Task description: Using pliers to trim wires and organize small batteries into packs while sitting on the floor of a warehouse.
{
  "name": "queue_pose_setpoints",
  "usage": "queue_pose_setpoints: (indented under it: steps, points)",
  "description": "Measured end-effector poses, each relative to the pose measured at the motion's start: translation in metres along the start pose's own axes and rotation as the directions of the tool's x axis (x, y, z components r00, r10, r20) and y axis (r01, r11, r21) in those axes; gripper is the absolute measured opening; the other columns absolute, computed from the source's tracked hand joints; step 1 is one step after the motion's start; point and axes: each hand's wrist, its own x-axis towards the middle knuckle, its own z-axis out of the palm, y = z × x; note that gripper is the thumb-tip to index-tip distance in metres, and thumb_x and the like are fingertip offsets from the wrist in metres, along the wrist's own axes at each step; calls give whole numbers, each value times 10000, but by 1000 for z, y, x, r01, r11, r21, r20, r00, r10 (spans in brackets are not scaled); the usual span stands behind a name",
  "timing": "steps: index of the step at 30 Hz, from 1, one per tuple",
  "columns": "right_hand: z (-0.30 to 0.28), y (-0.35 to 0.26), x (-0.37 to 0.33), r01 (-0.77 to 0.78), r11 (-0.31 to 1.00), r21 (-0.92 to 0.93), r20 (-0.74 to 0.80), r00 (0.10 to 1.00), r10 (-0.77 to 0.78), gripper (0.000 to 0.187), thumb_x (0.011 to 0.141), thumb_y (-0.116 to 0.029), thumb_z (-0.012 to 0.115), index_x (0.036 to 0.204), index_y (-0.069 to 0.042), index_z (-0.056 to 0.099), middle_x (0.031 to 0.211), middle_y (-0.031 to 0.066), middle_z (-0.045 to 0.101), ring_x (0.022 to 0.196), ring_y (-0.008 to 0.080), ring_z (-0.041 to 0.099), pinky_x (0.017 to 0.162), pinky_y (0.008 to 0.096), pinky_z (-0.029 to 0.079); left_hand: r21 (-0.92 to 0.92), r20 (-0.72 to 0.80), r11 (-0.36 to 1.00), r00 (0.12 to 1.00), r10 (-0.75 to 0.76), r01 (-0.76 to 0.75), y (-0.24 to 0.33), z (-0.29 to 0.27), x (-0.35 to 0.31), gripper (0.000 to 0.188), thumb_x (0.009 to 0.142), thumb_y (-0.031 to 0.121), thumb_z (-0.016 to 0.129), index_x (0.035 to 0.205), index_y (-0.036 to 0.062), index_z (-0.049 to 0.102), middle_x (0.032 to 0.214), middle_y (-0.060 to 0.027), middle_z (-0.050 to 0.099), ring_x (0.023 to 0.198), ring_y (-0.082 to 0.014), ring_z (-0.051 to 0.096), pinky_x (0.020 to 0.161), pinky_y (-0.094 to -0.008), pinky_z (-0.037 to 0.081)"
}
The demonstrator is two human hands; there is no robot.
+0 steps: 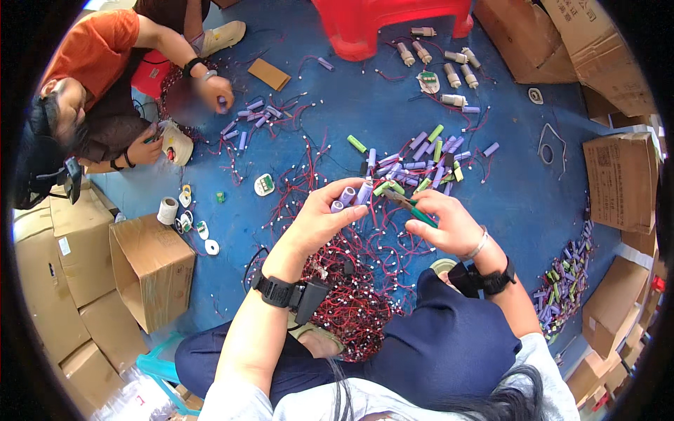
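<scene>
My left hand (317, 216) is closed round a few purple cylindrical battery cells (347, 196), their ends facing up. Wrapped in my right hand (453, 223) is a pair of green-handled cutting pliers (425, 216). The plier jaws point left, toward the cells and some green cells beside them; whether they grip a wire cannot be made out. Just beyond both hands lies a loose heap of purple and green battery cells (414, 165) with thin leads. Below my hands, a large tangle of red and black wires (354, 302) with small white connectors spreads between my legs.
A co-worker in an orange shirt (105, 49) sits at far left, handling cells. A red stool (393, 21) stands at the back, near several small metal-and-white motors (453, 74). Cardboard boxes (158, 270) line both sides. Another cell pile (569, 281) lies right.
</scene>
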Motion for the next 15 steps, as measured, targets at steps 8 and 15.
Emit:
queue_pose_setpoints:
  steps: [8, 15]
  points:
    - [14, -5, 5, -23, 978, 205, 34, 999, 16, 292, 778, -262, 634, 774, 19, 555, 802, 128, 554, 744, 272, 544, 672, 339, 433, -11, 2, 1000, 1000, -21, 21, -7, 2, -9, 399, 752, 129, 686, 1120, 39, 559, 869, 45, 561, 756, -29, 483, 635, -181, 392]
    - [11, -9, -6, 96, 984, -153, -149, 982, -119, 263, 748, -260, 653, 750, -16, 555, 827, 130, 563, 763, 301, 567, 661, 366, 463, 297, -33, 941, 983, 182, -164, -12, 20, -3, 370, 754, 95, 663, 1099, 22, 555, 875, 2, 598, 789, -69, 519, 704, -229, 433]
